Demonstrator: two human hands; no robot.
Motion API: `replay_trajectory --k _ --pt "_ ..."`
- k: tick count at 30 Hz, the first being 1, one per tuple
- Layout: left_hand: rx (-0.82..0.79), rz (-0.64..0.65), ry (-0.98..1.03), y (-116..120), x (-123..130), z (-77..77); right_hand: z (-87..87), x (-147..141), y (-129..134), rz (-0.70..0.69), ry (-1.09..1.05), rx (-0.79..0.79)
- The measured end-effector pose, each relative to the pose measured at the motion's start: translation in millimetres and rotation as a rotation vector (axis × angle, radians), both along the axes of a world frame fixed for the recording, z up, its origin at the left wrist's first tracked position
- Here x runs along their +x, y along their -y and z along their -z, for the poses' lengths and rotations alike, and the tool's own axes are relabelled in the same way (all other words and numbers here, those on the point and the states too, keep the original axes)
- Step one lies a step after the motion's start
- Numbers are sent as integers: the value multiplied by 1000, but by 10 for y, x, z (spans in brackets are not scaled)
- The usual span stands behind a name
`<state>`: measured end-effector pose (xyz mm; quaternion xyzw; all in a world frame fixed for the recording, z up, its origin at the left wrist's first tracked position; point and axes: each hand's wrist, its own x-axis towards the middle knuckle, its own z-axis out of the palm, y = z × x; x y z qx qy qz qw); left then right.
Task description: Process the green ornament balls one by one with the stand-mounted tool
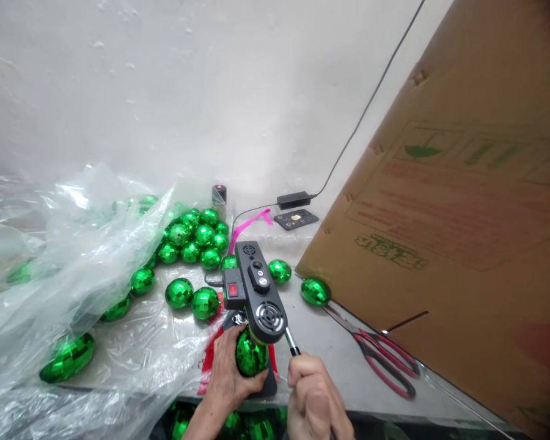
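A shiny green faceted ball (252,353) is held in my left hand (227,373), fingers and thumb wrapped round its sides. It sits under the round front end of a black machine (262,293) with a red switch and a silver vent. My right hand (315,394) is closed round the dark grip of a metal lever (292,340) at the machine's right side. The machine's black base shows below the ball, on a red sheet (207,360).
Many green balls (204,235) lie at the left, partly under clear plastic (73,244). Red-handled scissors (385,357) lie right, beside a big cardboard box (449,214). A black adapter (294,200) and dark card (296,219) are behind. More balls show below the table edge.
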<state>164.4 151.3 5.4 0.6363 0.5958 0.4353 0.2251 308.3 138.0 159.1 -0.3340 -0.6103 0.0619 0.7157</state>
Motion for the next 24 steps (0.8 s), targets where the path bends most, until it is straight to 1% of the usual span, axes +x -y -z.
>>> replay_trajectory --k 2,6,10,13,16,20,24 --pt "3 4 8 -1 16 -13 -15 9 -2 0 13 5" --pt "29 -47 28 -5 63 -47 -74 -4 -17 3 30 20" --pt "36 -29 35 -14 91 -51 -158 -83 -54 34 -35 64" --pt "42 -53 56 -23 113 -45 -153 -116 -75 28 -74 72" --pt "44 -62 68 -30 128 -56 -60 -107 -60 21 -74 68" --pt "28 -44 54 -30 118 -77 150 -116 3 29 -56 12" --pt "47 -61 54 -18 136 -57 370 -142 7 59 -62 62"
